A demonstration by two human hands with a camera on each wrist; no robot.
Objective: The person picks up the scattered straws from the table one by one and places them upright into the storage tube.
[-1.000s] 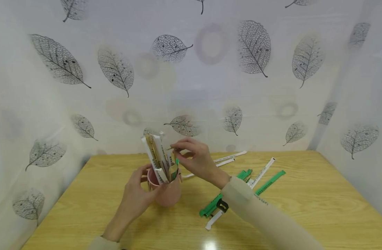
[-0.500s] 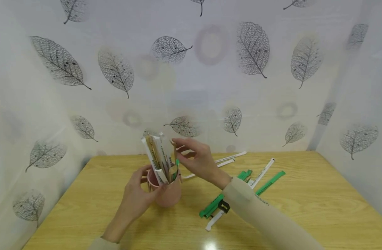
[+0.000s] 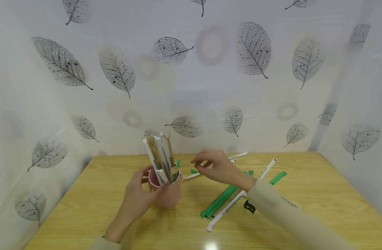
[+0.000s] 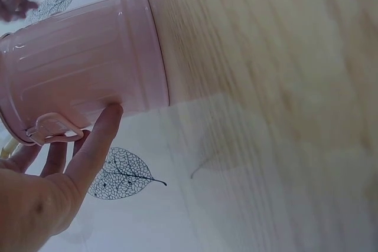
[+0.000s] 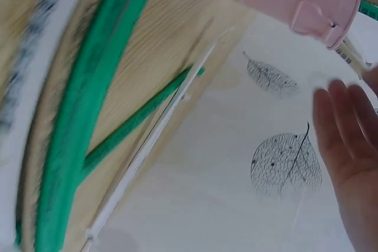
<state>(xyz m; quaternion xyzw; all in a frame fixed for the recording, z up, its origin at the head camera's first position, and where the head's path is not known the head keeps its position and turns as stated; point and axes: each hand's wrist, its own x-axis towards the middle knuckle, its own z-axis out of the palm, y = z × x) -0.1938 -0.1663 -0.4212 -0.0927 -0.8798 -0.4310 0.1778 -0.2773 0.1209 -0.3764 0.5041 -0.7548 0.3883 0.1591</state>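
My left hand (image 3: 136, 192) holds a small pink bucket (image 3: 168, 194), thumb on the near side and fingers round its left. In the left wrist view, a finger presses the bucket's wall (image 4: 82, 57) beside its little side handle (image 4: 59, 127). Several slim paper-wrapped sticks (image 3: 159, 154), white, brown and green, stand in the bucket, leaning left and rising well above the rim. To the bucket's right, my right hand (image 3: 220, 168) hovers over the table with loosely bent fingers and holds nothing. The right wrist view shows its fingers (image 5: 336, 125) apart from the bucket.
Under and beside the right forearm lie more wrapped sticks: green ones (image 3: 220, 201), a white one (image 3: 223, 212) and another green one (image 3: 277, 177). A small black clip-like piece (image 3: 249, 206) lies near them. Behind the wooden table (image 3: 94, 194) hangs a leaf-patterned sheet (image 3: 191, 86).
My right hand has let go of a brown wrapped stick, which now stands in the bucket, and has moved right, away from it. The left hand has stayed on the bucket.
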